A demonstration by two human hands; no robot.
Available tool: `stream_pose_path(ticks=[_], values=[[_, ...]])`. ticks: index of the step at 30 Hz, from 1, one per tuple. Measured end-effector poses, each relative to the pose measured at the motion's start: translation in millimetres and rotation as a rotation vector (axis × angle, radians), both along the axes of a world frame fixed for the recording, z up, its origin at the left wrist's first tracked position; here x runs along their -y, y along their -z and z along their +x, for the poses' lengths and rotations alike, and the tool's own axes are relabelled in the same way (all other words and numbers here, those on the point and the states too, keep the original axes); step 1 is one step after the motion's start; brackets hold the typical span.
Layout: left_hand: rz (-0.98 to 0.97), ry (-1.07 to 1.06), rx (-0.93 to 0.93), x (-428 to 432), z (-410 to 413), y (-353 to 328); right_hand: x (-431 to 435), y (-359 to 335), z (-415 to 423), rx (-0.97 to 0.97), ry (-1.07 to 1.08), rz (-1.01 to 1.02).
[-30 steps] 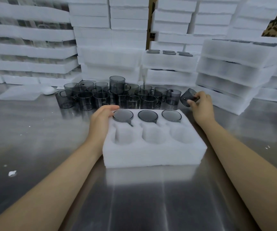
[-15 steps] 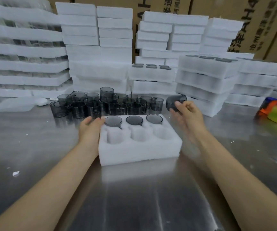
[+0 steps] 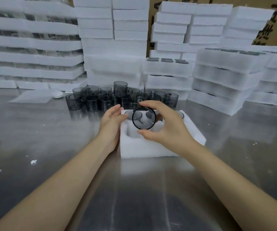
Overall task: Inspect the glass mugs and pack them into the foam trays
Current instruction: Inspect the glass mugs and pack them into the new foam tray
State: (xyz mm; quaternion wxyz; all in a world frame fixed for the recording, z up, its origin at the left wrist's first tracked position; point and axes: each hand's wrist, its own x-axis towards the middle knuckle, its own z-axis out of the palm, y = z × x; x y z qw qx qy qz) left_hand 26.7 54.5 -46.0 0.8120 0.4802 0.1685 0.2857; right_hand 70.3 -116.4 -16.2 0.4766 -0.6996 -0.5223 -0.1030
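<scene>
Above the foam tray point(image 3: 192, 130), held up mouth-first toward the camera: one smoked-glass mug point(image 3: 144, 117), pinched by the right hand point(image 3: 165, 125) with fingers over the top of the wall and thumb under the bottom. Left hand point(image 3: 112, 121) relaxed and flat against the tray's left edge, holding nothing, seemingly steadying it.

Likely handling: rigid, smooth, probably slippery on bare skin, light enough for one hand, brittle at the rim and handle. Best taken round the wall, as now, or by the handle; best lowered straight into a pocket rather than dropped, with no knock against the neighbours.

Counts, relative to the tray: one mug raised over it; dark rims seated in its far row, two plainly visible either side of the raised mug, a third possibly hidden behind it; near-row pockets seemingly vacant, exact pocket total hidden by the hands. Behind the tray, on the tabletop point(image 3: 51, 147), a cluster of loose mugs point(image 3: 121, 97), roughly fifteen to twenty, too overlapped for a firm count, one stacked higher. Further behind, many stacks of foam trays point(image 3: 114, 30), some already filled. Left of the cluster, one small white rounded object point(image 3: 57, 94).
</scene>
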Motion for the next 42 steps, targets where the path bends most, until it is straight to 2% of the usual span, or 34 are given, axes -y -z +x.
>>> stream_pose_path(ticks=[8,14,19,22,26,28,32,37,40,42], values=[[0.021,0.006,-0.013,-1.9,0.4,1.1,0.1,-3.4,-2.2,-0.009,-0.031,-0.009],[0.043,0.028,-0.02,-1.5,-1.0,0.8,-0.7,-1.3,0.9,0.013,-0.075,-0.16],[0.05,0.021,-0.031,-0.8,-2.0,0.1,-3.2,3.6,0.5,0.063,-0.025,-0.183],[0.054,0.016,-0.037,0.5,-3.5,-1.4,-2.8,3.4,-0.6,0.178,-0.02,-0.229],[0.001,0.023,-0.049,1.9,-4.8,-3.4,-3.1,3.6,-3.3,0.396,-0.022,-0.407],[-0.001,0.024,-0.046,2.5,-5.8,-4.3,-2.9,3.1,-3.0,0.423,-0.02,-0.471],[0.029,0.009,-0.064,2.3,-5.1,-4.5,-2.3,2.2,-0.3,0.402,-0.053,-0.582],[0.042,0.005,-0.073,1.3,-2.9,-3.1,-1.5,0.3,-3.7,0.359,-0.053,-0.568],[0.058,-0.011,-0.076,1.3,-0.8,-1.2,0.4,-4.0,-1.7,0.082,-0.101,-0.391],[0.087,-0.035,-0.081,1.3,0.9,-0.4,0.1,-14.3,11.7,-0.104,-0.016,-0.229]])
